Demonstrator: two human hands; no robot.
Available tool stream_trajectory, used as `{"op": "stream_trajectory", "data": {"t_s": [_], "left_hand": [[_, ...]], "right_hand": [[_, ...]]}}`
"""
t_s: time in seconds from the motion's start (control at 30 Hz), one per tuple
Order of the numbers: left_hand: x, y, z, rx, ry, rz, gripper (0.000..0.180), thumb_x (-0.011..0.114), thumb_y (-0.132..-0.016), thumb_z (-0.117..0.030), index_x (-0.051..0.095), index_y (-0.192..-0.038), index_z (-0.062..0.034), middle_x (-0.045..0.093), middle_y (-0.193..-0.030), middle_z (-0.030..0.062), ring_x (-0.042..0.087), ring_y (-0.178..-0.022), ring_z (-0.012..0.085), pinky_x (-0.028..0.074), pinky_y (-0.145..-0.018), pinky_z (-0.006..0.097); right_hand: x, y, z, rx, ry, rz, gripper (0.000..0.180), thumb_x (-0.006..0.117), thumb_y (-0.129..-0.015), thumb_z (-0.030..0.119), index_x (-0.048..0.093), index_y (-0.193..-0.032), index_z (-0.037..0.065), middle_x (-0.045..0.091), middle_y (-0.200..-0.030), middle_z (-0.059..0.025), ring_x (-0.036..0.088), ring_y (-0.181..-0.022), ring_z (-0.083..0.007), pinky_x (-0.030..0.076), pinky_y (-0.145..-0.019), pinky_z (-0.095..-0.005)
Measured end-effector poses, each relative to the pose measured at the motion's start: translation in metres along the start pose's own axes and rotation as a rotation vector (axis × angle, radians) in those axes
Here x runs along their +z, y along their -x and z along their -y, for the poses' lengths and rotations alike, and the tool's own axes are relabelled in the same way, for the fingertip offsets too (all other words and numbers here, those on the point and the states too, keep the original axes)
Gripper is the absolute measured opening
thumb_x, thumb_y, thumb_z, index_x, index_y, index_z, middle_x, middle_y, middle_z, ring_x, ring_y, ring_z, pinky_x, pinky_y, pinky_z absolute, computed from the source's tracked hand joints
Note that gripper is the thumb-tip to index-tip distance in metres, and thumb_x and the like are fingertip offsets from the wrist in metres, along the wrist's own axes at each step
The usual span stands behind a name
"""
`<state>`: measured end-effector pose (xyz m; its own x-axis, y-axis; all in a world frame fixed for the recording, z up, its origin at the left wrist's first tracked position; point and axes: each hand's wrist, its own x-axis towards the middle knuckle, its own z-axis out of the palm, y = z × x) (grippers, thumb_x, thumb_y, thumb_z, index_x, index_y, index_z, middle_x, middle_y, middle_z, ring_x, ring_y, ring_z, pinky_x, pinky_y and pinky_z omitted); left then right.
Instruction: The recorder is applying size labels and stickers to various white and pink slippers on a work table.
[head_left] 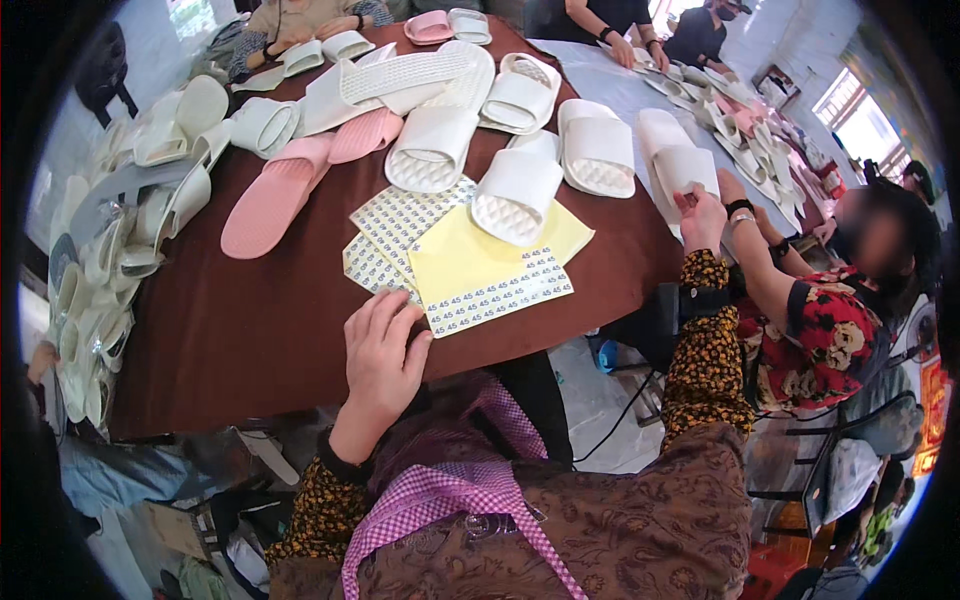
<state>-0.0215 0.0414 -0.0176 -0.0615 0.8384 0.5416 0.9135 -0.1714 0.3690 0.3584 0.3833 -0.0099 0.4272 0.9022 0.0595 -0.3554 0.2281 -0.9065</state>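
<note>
My left hand (385,345) lies at the near edge of the brown-covered table. Its fingers are stretched out, with the tips at the corner of the sticker sheets. A yellow-backed sheet (480,255) with rows of small printed stickers lies over other patterned sticker sheets (390,225). Out to the right, my right hand (702,218) has its fingers closed at the near end of a white slipper (682,165); its fingertips touch the strap. Another white slipper (515,195) sits partly on the yellow sheet, with more white slippers (597,150) beyond it.
Pink slippers (275,200) lie left of centre. A pile of white slippers (100,260) lines the table's left side. Close on my right sits a co-worker in a red floral top (815,340), whose arms reach beside my right hand. Other people work across the table.
</note>
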Motion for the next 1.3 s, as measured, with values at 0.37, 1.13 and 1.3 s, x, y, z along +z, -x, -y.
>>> {"op": "stream_trajectory", "data": {"t_s": [0.37, 1.13, 1.3], "left_hand": [[-0.017, 0.0, 0.002, -0.044, 0.267, -0.004, 0.028, 0.066, -0.081, -0.01, 0.058, -0.106, -0.0035, 0.055, -0.122, 0.015, 0.049, -0.117, 0.0333, 0.037, -0.099, 0.042], [-0.108, -0.056, 0.147, -0.198, -0.631, 0.101, 0.061, 0.066, -0.078, -0.01, 0.043, -0.134, -0.008, 0.042, -0.136, 0.0202, 0.049, -0.115, 0.0391, 0.043, -0.093, 0.048], [-0.108, -0.062, 0.159, -0.185, -0.585, 0.082, 0.045, 0.056, -0.084, -0.005, 0.048, -0.128, -0.0043, 0.05, -0.126, 0.02, 0.056, -0.1, 0.0404, 0.048, -0.086, 0.044]], "right_hand": [[-0.064, -0.079, -0.056, 0.404, 0.035, 0.308, 0.022, 0.056, -0.092, 0.017, 0.06, -0.095, -0.004, 0.066, -0.088, -0.0154, 0.065, -0.085, -0.029, 0.052, -0.073, -0.0373], [0.066, 0.156, 0.095, -0.165, 0.339, 0.836, 0.027, 0.051, -0.093, 0.003, 0.056, -0.118, -0.003, 0.054, -0.13, -0.0126, 0.051, -0.117, -0.0186, 0.043, -0.096, -0.0319], [0.069, 0.182, 0.1, -0.2, 0.448, 0.93, 0.025, 0.052, -0.091, 0.001, 0.057, -0.114, -0.004, 0.053, -0.131, -0.0119, 0.048, -0.12, -0.0176, 0.038, -0.101, -0.029]]}}
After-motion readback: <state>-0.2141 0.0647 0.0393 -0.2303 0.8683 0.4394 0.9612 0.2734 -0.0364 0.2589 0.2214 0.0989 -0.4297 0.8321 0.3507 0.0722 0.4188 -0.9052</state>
